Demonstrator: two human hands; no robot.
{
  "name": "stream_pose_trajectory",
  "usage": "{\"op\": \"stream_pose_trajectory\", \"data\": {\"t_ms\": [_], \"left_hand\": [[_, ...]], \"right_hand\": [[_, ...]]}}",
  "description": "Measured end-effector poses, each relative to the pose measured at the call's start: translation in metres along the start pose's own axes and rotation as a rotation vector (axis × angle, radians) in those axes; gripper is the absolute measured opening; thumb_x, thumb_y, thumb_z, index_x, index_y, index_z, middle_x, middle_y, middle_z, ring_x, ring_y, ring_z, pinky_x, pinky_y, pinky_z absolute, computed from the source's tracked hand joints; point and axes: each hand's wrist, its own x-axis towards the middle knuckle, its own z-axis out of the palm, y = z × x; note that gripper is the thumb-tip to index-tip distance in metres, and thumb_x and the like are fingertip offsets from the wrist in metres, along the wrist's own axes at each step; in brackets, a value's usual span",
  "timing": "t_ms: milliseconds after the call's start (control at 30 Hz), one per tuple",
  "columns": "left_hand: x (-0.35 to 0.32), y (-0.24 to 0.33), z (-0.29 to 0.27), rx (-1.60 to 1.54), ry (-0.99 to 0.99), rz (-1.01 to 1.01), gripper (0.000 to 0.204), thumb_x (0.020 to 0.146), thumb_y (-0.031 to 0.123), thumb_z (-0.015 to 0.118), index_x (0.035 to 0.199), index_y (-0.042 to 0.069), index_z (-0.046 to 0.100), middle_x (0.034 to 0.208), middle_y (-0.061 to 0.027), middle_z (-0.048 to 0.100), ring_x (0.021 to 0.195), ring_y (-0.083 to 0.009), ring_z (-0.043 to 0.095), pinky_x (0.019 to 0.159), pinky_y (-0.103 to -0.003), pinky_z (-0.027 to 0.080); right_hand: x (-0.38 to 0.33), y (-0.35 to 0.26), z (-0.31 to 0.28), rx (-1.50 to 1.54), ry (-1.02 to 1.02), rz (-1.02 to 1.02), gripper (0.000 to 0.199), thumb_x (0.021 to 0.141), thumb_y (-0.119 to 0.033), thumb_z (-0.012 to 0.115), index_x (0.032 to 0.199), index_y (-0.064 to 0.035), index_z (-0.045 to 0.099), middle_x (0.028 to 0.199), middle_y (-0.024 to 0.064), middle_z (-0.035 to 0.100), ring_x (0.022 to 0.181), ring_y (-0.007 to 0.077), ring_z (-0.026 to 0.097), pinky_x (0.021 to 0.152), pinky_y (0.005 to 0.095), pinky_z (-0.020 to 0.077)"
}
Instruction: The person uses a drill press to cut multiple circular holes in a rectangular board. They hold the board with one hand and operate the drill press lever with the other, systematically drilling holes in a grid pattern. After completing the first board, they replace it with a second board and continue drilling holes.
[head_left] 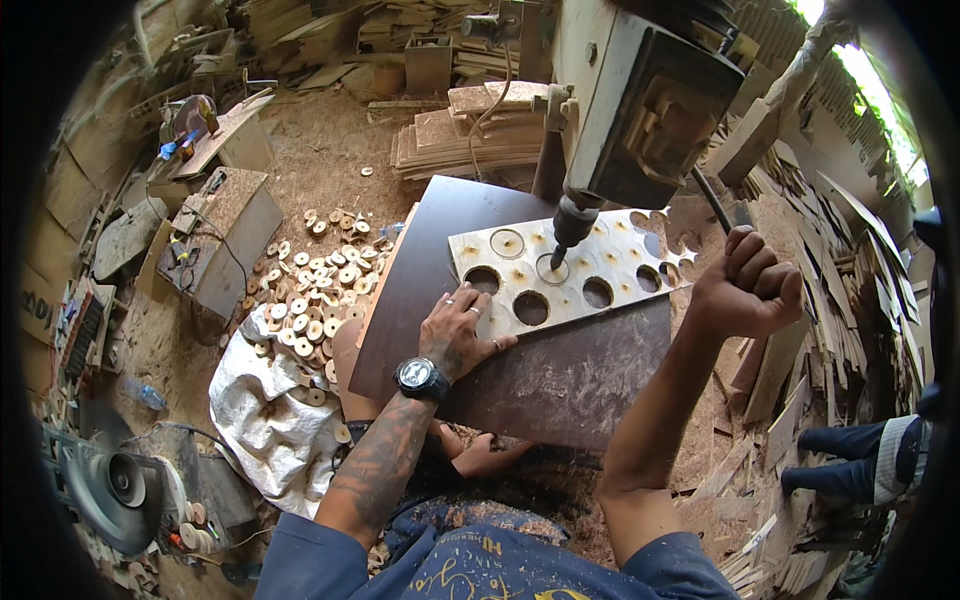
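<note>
Head view: our right hand (pixel 748 285) curls tight round lever (pixel 712 200), left hand (pixel 453 330) spread on board (pixel 576 270); drill (pixel 574 224) snagging might spin it.

Pale board (pixel 585 262) — round holes, brown spots — flat on dark tabletop (pixel 560 390); black lever (pixel 711 198) tilted.

Drill press (pixel 612 110) cut off above, end of its lever (pixel 712 200) hidden by the right grip (pixel 748 285).

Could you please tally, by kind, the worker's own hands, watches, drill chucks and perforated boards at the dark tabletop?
Left hand, right hand: 2
Wristwatch: 1
Drill chuck: 1
Perforated pale board: 1
Total: 5
</note>
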Motion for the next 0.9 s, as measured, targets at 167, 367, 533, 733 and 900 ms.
{"op": "stream_pose_trajectory", "data": {"t_ms": [167,367,533,733,900], "left_hand": [[-0.001,-0.001,0.001,0.001,-0.035,-0.026,0.078,0.073,0.064,0.080,0.124,0.007,0.066,0.125,-0.0089,0.062,0.119,-0.0275,0.062,0.099,-0.040,0.054],[0.002,0.000,-0.009,-0.015,-0.073,0.034,0.079,0.075,0.062,0.080,0.128,0.005,0.064,0.129,-0.0140,0.058,0.120,-0.0312,0.061,0.100,-0.041,0.054],[-0.015,-0.026,-0.038,-0.032,-0.192,0.016,0.080,0.074,0.062,0.081,0.129,0.008,0.063,0.124,-0.0090,0.061,0.112,-0.0295,0.065,0.094,-0.041,0.056],[-0.060,-0.194,-0.157,0.029,-0.455,0.035,0.089,0.064,0.054,0.092,0.134,0.008,0.064,0.127,-0.0166,0.063,0.122,-0.0354,0.057,0.104,-0.044,0.048],[-0.085,-0.274,-0.227,0.284,-0.564,-0.004,0.078,0.057,0.046,0.094,0.120,0.007,0.068,0.127,-0.0131,0.065,0.130,-0.0349,0.050,0.114,-0.044,0.037]], "right_hand": [[0.031,-0.008,0.027,-0.118,0.157,0.063,0.045,0.097,-0.027,0.043,0.059,-0.0186,0.019,0.050,-0.0028,0.012,0.046,0.0116,0.010,0.049,0.0324,0.0183],[0.166,0.043,0.051,-0.361,-0.005,0.347,0.033,0.096,-0.029,0.060,0.073,-0.0166,0.041,0.058,-0.0042,0.027,0.045,0.0107,0.026,0.044,0.0295,0.0266],[0.262,0.152,0.041,-0.750,-0.043,0.592,0.030,0.095,-0.044,0.062,0.094,-0.0142,0.060,0.070,-0.0049,0.046,0.055,0.0115,0.041,0.050,0.0278,0.0348],[0.286,0.185,0.014,-0.732,-0.111,0.659,0.043,0.093,-0.056,0.061,0.118,-0.0208,0.068,0.100,-0.0048,0.063,0.075,0.0111,0.057,0.059,0.0287,0.0411],[0.279,0.175,0.005,-0.570,-0.300,0.563,0.053,0.093,-0.054,0.064,0.134,-0.0215,0.060,0.114,-0.0040,0.061,0.091,0.0082,0.058,0.062,0.0277,0.0440]]}}
